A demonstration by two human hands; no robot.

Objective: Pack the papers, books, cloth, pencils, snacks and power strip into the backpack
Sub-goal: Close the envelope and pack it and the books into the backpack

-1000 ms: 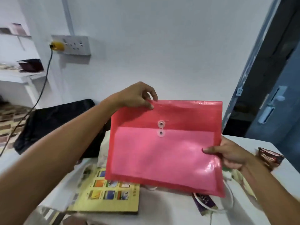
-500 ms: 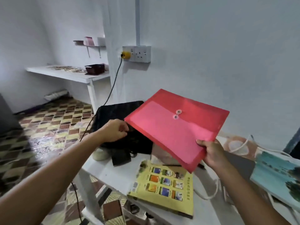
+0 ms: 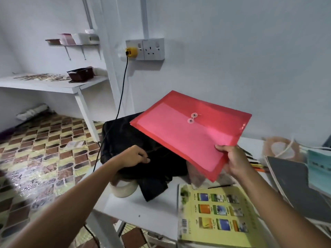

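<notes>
I see the right hand (image 3: 234, 161) pinching the red plastic document envelope (image 3: 191, 129) at its near right corner, thumb on the top face and fingers curled underneath; the envelope is held in the air above the black backpack (image 3: 125, 138), not touching it; its long axis runs from the lower left, at the corner over the backpack, up to the right toward the wall; its face with the string-and-button clasp (image 3: 192, 118) is turned up toward me, the flap side on the far edge, and the whole sheet is tilted so the far edge sits higher than the gripped corner.

My left hand (image 3: 134, 157) rests on the backpack's top with fingers curled into the dark fabric, gripping it near what looks like the opening; whether the zip is open I cannot tell.

The backpack lies on the white table (image 3: 143, 210), at its left far end, with a roll of tape (image 3: 123, 187) just beside its near edge; a yellow book (image 3: 216, 215) lies flat on the near side, below the envelope; pencils (image 3: 256, 162) lie beyond my right wrist; a grey notebook (image 3: 293, 183) and a teal book (image 3: 320, 169) sit at the right edge; a black cable (image 3: 121, 97) drops from the wall socket (image 3: 148, 49).
</notes>
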